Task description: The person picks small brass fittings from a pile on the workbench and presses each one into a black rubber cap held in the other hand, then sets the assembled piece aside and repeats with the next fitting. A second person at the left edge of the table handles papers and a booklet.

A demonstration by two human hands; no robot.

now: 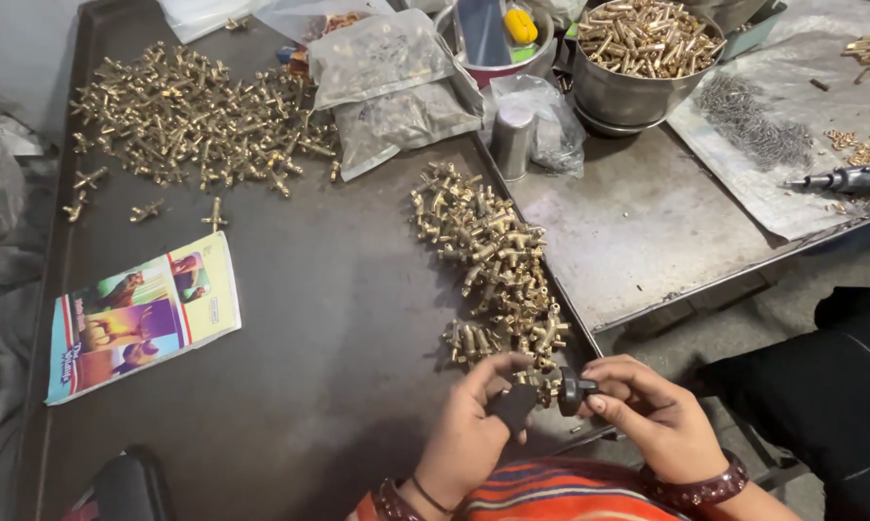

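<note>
Brass fitting (541, 382) pinched by both hands' fingers (604, 378), steel bowl (637, 92) holding brass pieces (647, 37)

The left hand (471, 425) covers most of the small brass fitting (541, 384) it holds, and the black knob (572, 391) sits half hidden under the right hand (652, 417); both forearms run off the bottom edge, and the power tool (855, 178) is cut by the right edge
</note>
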